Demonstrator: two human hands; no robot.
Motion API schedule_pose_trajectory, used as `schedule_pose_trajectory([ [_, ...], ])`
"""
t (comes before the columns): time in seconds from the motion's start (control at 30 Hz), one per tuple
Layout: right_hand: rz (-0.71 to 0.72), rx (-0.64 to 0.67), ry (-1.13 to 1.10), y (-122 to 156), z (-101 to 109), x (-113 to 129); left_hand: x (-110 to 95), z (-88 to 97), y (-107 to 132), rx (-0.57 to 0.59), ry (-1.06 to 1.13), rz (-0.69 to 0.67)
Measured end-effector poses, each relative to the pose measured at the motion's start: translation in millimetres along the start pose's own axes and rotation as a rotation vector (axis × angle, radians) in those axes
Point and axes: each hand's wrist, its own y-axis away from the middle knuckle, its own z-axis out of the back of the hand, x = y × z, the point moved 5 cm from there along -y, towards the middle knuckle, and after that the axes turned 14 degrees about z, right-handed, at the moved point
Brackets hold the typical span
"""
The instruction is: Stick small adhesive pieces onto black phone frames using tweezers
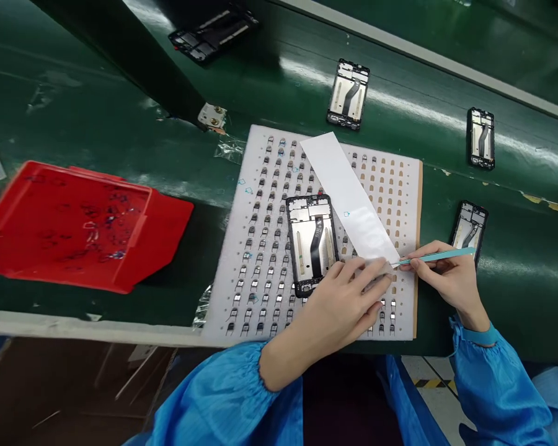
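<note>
Workbench, broad and green, carries everything; take the white board on it as the dial. A red bin sits at nine o'clock, apart from the board. A white strip slants from twelve o'clock to between three and four, where both hands meet its near end. The left hand, at five o'clock, lays its fingers over that end; their undersides are hidden, so I cannot tell whether they pinch it or merely press. An open phone frame lies close to the dial's centre (others like it lie beyond the board). The right hand, past three o'clock, has thumb and fingers closed on teal tweezers, the tip at the strip's near corner. The step in hand looks like fine work on that corner, perhaps freeing a small piece. The next move, I judge, calls for a steady left hand and a light, exact tip, kept off the small clips ranked across the board.
</note>
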Motion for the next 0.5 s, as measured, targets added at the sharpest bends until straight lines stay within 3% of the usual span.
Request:
schedule_pose_trajectory([
  [0.37, 0.037, -0.017, 0.149, 4, 2, 10, -6, -2.9, -2, -0.037, -0.092, -0.012],
  [0.5, 0.120, 0.021, 0.248, 1, -1, 22, -6, -6.3, -2, -0.058, -0.088, -0.007],
])
